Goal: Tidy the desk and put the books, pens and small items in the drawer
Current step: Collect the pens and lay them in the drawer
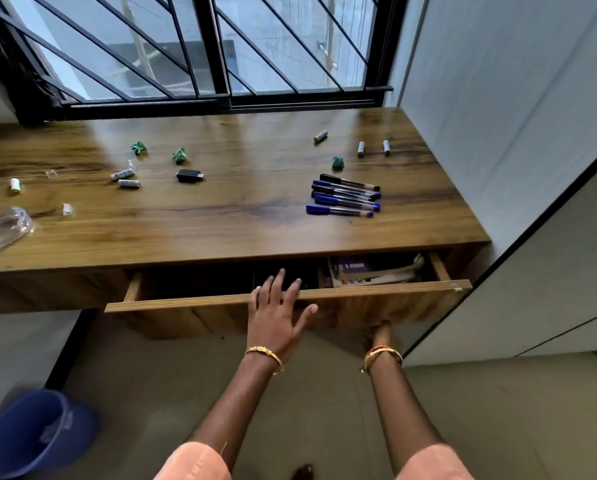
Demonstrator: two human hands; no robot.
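You have the drawer (290,295) pulled partly out, and books (369,270) already lie in its right end, so that part looks done. Your left hand (274,317) rests flat on the drawer's front edge, fingers straight and spread, holding nothing. Your right hand (382,332) reaches under the drawer front, its fingers hidden, so you cannot tell whether it grips anything. Most of the job is left: the pens (345,199) sit bunched on the desk (255,233) to the right, batteries (361,148) lie scattered far right and left, a black USB stick (189,175) sits mid-left, and green crumpled scraps (179,155) remain
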